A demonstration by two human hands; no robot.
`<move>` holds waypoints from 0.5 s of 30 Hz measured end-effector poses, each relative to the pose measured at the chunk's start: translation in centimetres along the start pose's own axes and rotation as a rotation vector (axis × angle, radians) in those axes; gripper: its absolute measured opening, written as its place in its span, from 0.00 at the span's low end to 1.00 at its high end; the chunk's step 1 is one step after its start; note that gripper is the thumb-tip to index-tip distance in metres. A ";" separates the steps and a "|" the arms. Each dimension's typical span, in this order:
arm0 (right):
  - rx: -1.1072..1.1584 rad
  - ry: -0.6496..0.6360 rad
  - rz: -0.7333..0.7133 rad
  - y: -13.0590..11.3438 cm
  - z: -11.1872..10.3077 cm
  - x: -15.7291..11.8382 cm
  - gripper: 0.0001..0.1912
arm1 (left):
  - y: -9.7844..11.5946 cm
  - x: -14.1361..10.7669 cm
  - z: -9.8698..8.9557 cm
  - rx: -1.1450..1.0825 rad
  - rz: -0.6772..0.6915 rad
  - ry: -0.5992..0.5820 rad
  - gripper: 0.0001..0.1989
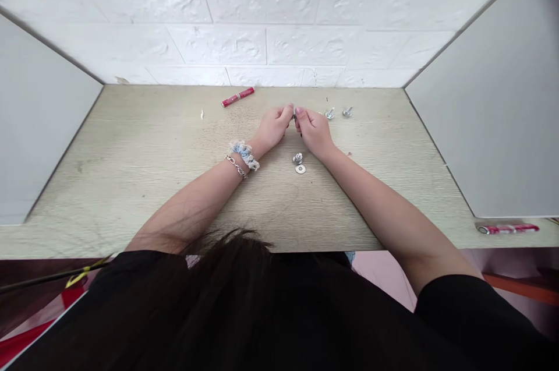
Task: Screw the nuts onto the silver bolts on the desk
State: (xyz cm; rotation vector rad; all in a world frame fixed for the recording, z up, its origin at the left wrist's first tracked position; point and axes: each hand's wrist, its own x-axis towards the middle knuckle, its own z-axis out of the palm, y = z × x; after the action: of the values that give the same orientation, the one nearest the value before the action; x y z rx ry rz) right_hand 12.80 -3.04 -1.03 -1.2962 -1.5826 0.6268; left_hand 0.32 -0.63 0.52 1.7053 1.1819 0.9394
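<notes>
Left hand [275,125] and right hand [313,130] close together, both curled, forearms [196,199] angled inward.

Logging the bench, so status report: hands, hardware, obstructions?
Left hand and right hand pinched at small metal piece. Piece mostly hidden by the grip. Washer and fastener on table, nearer the body.
</notes>
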 end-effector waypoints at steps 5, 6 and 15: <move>0.030 0.019 0.017 0.1 0.1 0.0 0.30 | 0.0 -0.1 0.1 0.000 -0.039 -0.001 0.24; 0.046 0.024 0.007 0.1 0.1 0.0 0.28 | 0.0 0.0 0.1 -0.013 -0.044 0.009 0.24; 0.012 -0.019 -0.029 0.2 0.4 -0.1 0.09 | -0.8 0.6 0.0 -0.065 -0.042 0.055 0.23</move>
State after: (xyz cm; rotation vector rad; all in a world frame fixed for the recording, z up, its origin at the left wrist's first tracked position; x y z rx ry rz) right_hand 12.54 -3.00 -1.38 -1.2601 -1.6082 0.6315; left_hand 0.25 0.11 -0.10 1.6061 1.2057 0.9945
